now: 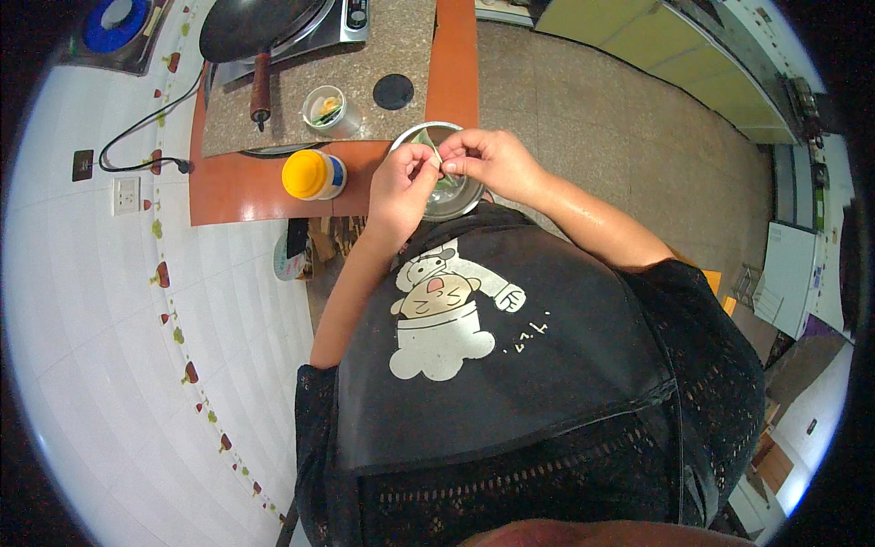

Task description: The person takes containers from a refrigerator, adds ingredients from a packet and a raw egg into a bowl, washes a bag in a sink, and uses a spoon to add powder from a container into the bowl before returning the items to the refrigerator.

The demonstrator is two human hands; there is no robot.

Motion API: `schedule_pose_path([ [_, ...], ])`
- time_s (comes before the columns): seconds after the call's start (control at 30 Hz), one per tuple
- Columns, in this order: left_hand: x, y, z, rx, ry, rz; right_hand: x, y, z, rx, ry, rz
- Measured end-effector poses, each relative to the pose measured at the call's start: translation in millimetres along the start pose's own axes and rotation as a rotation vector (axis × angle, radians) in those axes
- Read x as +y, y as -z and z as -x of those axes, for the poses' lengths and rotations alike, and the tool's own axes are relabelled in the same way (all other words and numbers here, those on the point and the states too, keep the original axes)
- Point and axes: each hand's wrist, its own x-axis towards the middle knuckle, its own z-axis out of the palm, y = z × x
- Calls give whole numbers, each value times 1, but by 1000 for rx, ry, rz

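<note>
Over a round metal bowl (pixel 454 207) at the edge of the brown table, both hands pinch a thin pale-green piece, perhaps a leaf or a vegetable strip (pixel 425 139). My left hand (pixel 402 186) grips it from the left between thumb and fingers. From the right, my right hand (pixel 495 164) holds it with fingertips close to those of the left. More green bits lie in the bowl, partly hidden by the hands. Behind and left of the bowl stands a clear plastic cup (pixel 348 122) with yellowish and green pieces inside.
A jar with a yellow lid (pixel 305 174) stands left of the bowl. A black wok (pixel 253 27) with a wooden handle (pixel 260 89) rests on a cooker (pixel 335 31). A black round disc (pixel 393 91) lies on the speckled countertop (pixel 273 130). A power cord (pixel 123 130) hangs at left.
</note>
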Motion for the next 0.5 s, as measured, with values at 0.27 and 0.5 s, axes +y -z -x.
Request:
schedule_pose_path([
  [0.27, -5, 0, 3, 55, -120, -178, -21, 0, 2, -41, -201, -87],
  [0.5, 4, -9, 8, 90, -181, -334, 18, -10, -1, 138, 29, 155],
])
